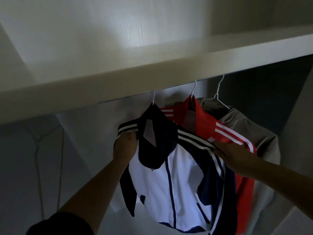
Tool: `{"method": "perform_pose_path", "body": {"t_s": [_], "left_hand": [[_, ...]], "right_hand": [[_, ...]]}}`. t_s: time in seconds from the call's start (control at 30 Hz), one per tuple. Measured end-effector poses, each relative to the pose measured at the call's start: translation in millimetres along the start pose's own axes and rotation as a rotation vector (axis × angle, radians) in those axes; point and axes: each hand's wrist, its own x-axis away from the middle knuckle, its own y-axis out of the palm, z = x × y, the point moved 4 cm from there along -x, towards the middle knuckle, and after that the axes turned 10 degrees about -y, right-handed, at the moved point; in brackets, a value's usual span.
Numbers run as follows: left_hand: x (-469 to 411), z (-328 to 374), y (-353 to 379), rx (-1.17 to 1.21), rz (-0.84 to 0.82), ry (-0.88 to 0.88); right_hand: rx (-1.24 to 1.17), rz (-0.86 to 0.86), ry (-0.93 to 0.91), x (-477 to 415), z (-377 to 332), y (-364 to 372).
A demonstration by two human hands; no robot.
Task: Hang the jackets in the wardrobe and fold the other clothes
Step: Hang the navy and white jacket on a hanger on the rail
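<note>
So the white jacket (pixel 183 184), the one with navy sleeves and collar, is up in the wardrobe already. It hangs on a white hanger (pixel 153 97) whose hook goes up behind the front edge of the shelf (pixel 152 77). The rail itself is hidden back there, so I can't see it.

Your left hand (pixel 126 146) has its fingers curled round the striped left shoulder of that jacket, gripping the fabric just beside the collar. Your right hand (pixel 227 153) is on the other shoulder. Its fingers are stretched out pretty straight and lie flat along the stripes, not clenched on anything as far as I can tell. Their tips sit right where the white jacket meets the red jacket (pixel 206 126).

The red one hangs just behind and to the right, touching the white one. A grey jacket (pixel 250 131) is behind that again, and both are on their own hangers.

Off to the left, well apart from the jackets, there are a couple of bare wire hangers (pixel 38 150) in the dark. Your dark sleeve (pixel 59 224) shows bottom left. The whole shot is dim and a bit blurry.
</note>
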Motion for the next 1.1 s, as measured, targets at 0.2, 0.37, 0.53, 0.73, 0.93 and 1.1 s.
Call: {"method": "perform_pose_path", "body": {"t_s": [0.2, 0.37, 0.53, 0.73, 0.93, 1.1], "left_hand": [[23.9, 59.9, 0.8, -0.360, 0.040, 0.350], [29.0, 66.9, -15.3, -0.120, -0.005, 0.215], [60.6, 82.2, -15.2, -0.235, -0.112, 0.319], [90.1, 68.8, -28.0, -0.185, -0.136, 0.211], [183.3, 44.4, -26.0, 0.001, -0.190, 0.230], [282.5, 7.5, -4.8, 0.050, -0.296, 0.159]], "right_hand": [[-0.129, -0.017, -0.027, 18.4, -21.7, 28.0], [-0.103, 0.025, -0.129, 28.9, -60.4, 38.2], [-0.323, -0.057, -0.001, 40.8, -89.9, 53.8], [-0.417, -0.072, 0.153, 63.1, -113.8, 64.5], [-0.490, 0.013, 0.270, 131.8, -121.9, 67.7], [-0.723, 0.147, 0.532, 224.3, -126.0, 45.8]]}}
